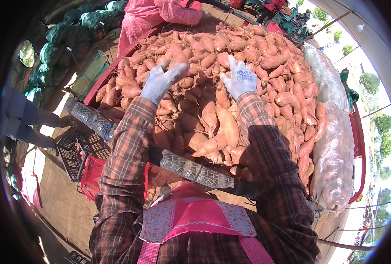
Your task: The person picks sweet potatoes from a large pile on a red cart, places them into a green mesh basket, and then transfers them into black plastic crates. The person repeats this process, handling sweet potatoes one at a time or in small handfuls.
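Note:
A big heap of pinkish-orange sweet potatoes [274, 61] fills the bed before me. My left hand [162, 82], in a pale work glove, has its thumb and fingers around the lower end of a sweet potato [179, 56] at the heap's near face. Over to the right, my right hand [241, 79] wears a matching glove with printing on its back. Its thumb and forefinger are spread apart beside another sweet potato [223, 60], with no clear grip on it. Larger sweet potatoes [228, 125] lie in a hollow between my forearms.
A tyre-tread strip [195, 168] pads the near edge. White sacks [334, 155] line the right side. Black crates [70, 155] and a red basket [93, 178] stand lower left. A person in a pink checked garment [146, 19] leans in at the far left; another person's legs [33, 115] show left.

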A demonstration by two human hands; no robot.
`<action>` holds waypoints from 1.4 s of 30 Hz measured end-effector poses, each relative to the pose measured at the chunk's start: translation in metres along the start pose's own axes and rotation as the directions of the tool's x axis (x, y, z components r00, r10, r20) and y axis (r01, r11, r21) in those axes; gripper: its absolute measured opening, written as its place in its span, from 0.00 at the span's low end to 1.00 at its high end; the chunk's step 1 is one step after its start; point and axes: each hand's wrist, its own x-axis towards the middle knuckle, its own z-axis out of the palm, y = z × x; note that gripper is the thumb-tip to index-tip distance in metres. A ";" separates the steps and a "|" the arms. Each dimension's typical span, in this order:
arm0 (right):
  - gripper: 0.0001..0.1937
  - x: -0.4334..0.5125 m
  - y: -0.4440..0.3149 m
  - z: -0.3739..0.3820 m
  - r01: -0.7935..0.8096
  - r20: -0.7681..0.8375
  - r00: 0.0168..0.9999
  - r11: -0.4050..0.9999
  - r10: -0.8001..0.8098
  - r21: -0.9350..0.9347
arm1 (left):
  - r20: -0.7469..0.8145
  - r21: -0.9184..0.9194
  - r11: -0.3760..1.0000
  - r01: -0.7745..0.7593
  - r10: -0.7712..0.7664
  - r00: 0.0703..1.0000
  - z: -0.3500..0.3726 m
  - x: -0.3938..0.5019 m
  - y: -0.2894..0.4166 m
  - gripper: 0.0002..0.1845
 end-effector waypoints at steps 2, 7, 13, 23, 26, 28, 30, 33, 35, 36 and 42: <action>0.37 0.026 -0.003 0.002 -0.092 0.094 0.991 0.993 0.098 -0.072 | 0.166 -0.635 0.750 0.186 -0.103 0.981 0.010 0.001 0.003 0.29; 0.35 0.052 0.021 0.015 -0.135 0.208 0.967 0.987 0.151 -0.086 | 0.555 -0.832 0.022 0.555 0.055 0.830 0.025 0.015 -0.012 0.26; 0.26 -0.006 0.028 -0.026 -0.430 0.382 0.901 0.308 0.204 0.849 | 0.541 -0.831 0.145 0.538 -0.015 0.841 0.032 0.019 -0.038 0.24; 0.35 0.103 -0.014 0.021 -0.121 0.124 0.988 0.966 0.094 0.227 | 0.366 -0.879 0.294 0.376 -0.088 0.926 0.032 0.004 -0.016 0.22; 0.38 0.136 -0.022 0.035 -0.290 0.226 0.934 0.957 0.279 0.017 | 0.336 -0.798 0.522 0.302 -0.031 0.941 0.035 0.015 -0.032 0.18; 0.38 0.138 -0.029 0.043 -0.387 0.276 0.891 0.921 0.360 0.051 | 0.354 -0.760 0.596 0.258 0.046 0.934 0.029 0.013 -0.025 0.17; 0.39 0.134 -0.025 0.058 -0.358 0.250 0.914 0.924 0.319 0.130 | 0.284 -0.778 0.574 0.255 -0.041 0.958 0.026 0.009 -0.020 0.16; 0.34 0.125 0.001 0.065 -0.266 0.107 0.963 0.831 0.245 0.488 | 0.284 -0.794 0.545 0.268 -0.057 0.957 0.025 0.011 -0.018 0.14; 0.29 0.119 0.018 0.060 -0.174 0.142 0.981 0.268 0.133 0.948 | 0.278 -0.813 0.519 0.264 -0.052 0.959 0.025 0.014 -0.022 0.12; 0.20 0.116 0.022 0.053 -0.149 0.145 0.983 0.031 0.108 0.988 | 0.294 -0.799 0.536 0.271 -0.043 0.955 0.024 0.019 -0.027 0.12; 0.11 0.054 0.002 0.008 -0.291 0.266 0.954 -0.636 -0.138 0.715 | 0.298 -0.916 0.285 0.283 0.010 0.955 0.011 0.016 -0.026 0.09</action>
